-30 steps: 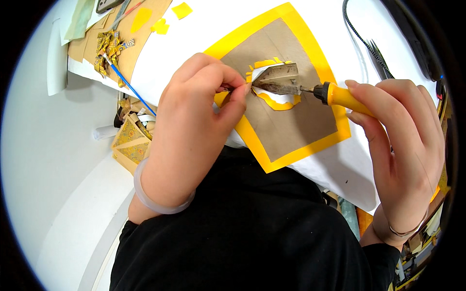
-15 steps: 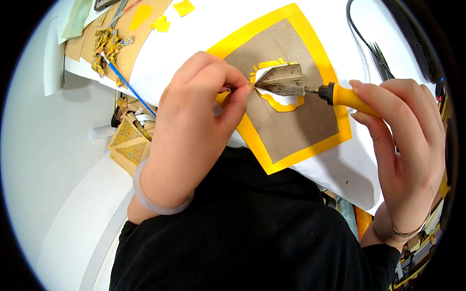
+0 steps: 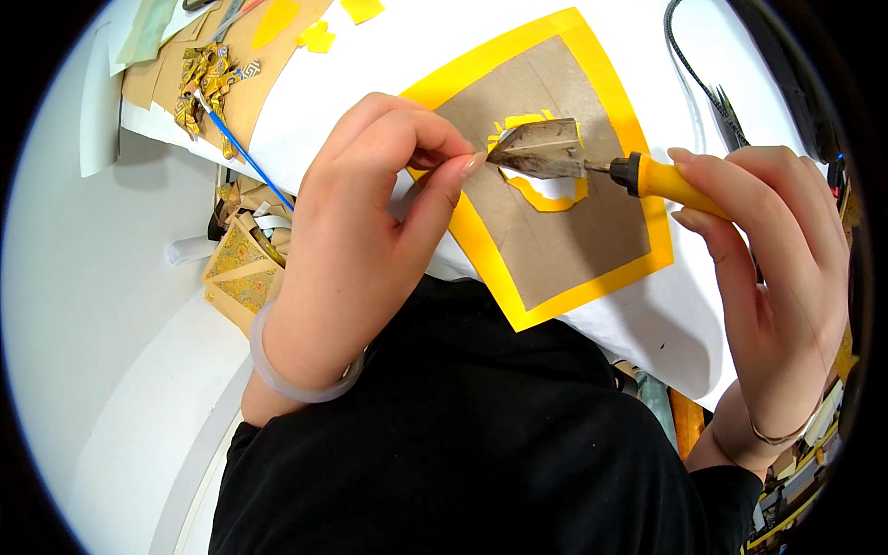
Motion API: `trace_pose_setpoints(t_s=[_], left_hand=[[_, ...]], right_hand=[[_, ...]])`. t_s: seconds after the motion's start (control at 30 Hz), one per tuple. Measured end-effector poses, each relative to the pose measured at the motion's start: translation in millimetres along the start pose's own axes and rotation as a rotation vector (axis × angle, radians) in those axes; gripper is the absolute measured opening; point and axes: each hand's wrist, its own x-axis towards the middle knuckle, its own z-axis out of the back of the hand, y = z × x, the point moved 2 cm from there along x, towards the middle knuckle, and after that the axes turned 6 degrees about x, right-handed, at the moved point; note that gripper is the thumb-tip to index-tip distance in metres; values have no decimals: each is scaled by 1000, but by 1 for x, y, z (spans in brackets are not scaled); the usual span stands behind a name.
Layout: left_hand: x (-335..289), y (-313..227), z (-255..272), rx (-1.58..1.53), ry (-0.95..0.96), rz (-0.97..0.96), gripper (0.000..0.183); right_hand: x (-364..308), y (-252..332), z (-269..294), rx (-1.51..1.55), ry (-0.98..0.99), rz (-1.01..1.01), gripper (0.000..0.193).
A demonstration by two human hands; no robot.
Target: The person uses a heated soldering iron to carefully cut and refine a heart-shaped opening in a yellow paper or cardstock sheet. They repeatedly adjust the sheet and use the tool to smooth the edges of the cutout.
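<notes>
A grey-brown panel (image 3: pixel 592 236) with a folded yellow border lies tilted on the white work surface. Its middle has a rough oval opening edged with yellow flaps (image 3: pixel 546 197), and white shows through. My right hand (image 3: pixel 772 231) grips the yellow handle of a small tacking iron (image 3: pixel 546 153). The iron's pointed, stained metal head spans the opening, its tip at the left edge. Beside that tip, my left hand (image 3: pixel 393 171) pinches thumb and forefinger together over the panel's left side. Whatever sits between those fingertips is too small to make out.
At upper left, a blue-handled brush (image 3: pixel 240 148) lies near patterned fabric scraps (image 3: pixel 208 79) and tan board (image 3: pixel 264 69). Yellow scraps (image 3: pixel 316 37) lie farther back. A black cord (image 3: pixel 680 55) and dark tweezers (image 3: pixel 726 111) are at upper right. A patterned box (image 3: pixel 242 268) stands below the table's left edge.
The panel has shifted slightly right. The iron's head has tilted and its handle moved a little right. My left hand's pinched fingertips have risen slightly at the opening's left edge.
</notes>
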Motion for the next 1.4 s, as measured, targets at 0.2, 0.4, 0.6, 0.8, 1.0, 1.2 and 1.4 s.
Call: trace_pose_setpoints(t_s=[0.2, 0.4, 0.6, 0.8, 1.0, 1.2, 1.4], left_hand=[[-1, 3, 1, -31, -4, 7, 10], [0, -5, -3, 20, -22, -1, 18], [0, -16, -6, 125, 6, 86, 18], [0, -21, -9, 137, -30, 131, 16], [3, -26, -9, 196, -10, 157, 13], [2, -27, -9, 183, -8, 182, 13], [-2, -24, -7, 159, -34, 160, 13]], right_hand=[[1, -5, 2, 20, -39, -19, 31], [-8, -10, 8, -18, -76, 1, 32], [-11, -10, 5, 21, -20, -35, 31], [-10, -9, 7, 21, -37, -23, 31], [-13, -12, 3, 43, -43, -16, 32], [-10, -5, 2, 49, -60, -51, 30], [-7, -6, 1, 52, -39, -17, 30]])
